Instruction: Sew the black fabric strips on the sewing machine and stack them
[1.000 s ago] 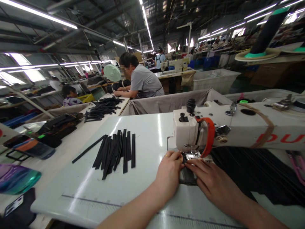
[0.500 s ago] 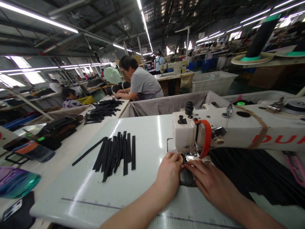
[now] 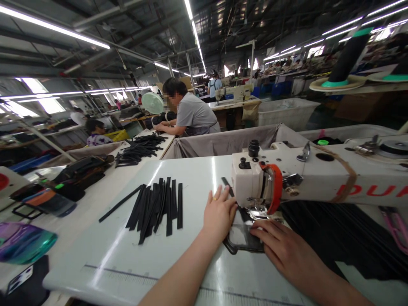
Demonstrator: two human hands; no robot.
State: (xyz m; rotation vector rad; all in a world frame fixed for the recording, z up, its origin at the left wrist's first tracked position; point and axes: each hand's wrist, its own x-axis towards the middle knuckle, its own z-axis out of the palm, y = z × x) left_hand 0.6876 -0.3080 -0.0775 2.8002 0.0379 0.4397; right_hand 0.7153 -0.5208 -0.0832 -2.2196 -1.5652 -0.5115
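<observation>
My left hand (image 3: 219,214) is left of the presser foot (image 3: 256,214) of a white sewing machine (image 3: 248,178). Its outer fingers are spread, while the ones nearest the needle close on a black fabric strip (image 3: 225,182), whose far end sticks out behind them. The thumb is mostly hidden. My right hand (image 3: 282,240) lies right of and in front of the foot, fingers stretched, tips resting on the dark-rimmed plate (image 3: 234,248) below the needle. Nothing shows in its grasp. Several loose black strips (image 3: 153,208) lie on the table to the left.
More black strips (image 3: 140,148) are heaped farther back, near a person in a grey shirt (image 3: 196,112). A purple-green bottle (image 3: 28,242) and a phone (image 3: 21,278) are at the left edge. Dark fabric (image 3: 338,233) spreads under the machine arm; thread cones (image 3: 346,63) stand above.
My left hand has shifted left from the presser foot and its fingers have spread. A strip end now shows behind it. My right hand has drawn slightly back, uncovering the foot and plate.
</observation>
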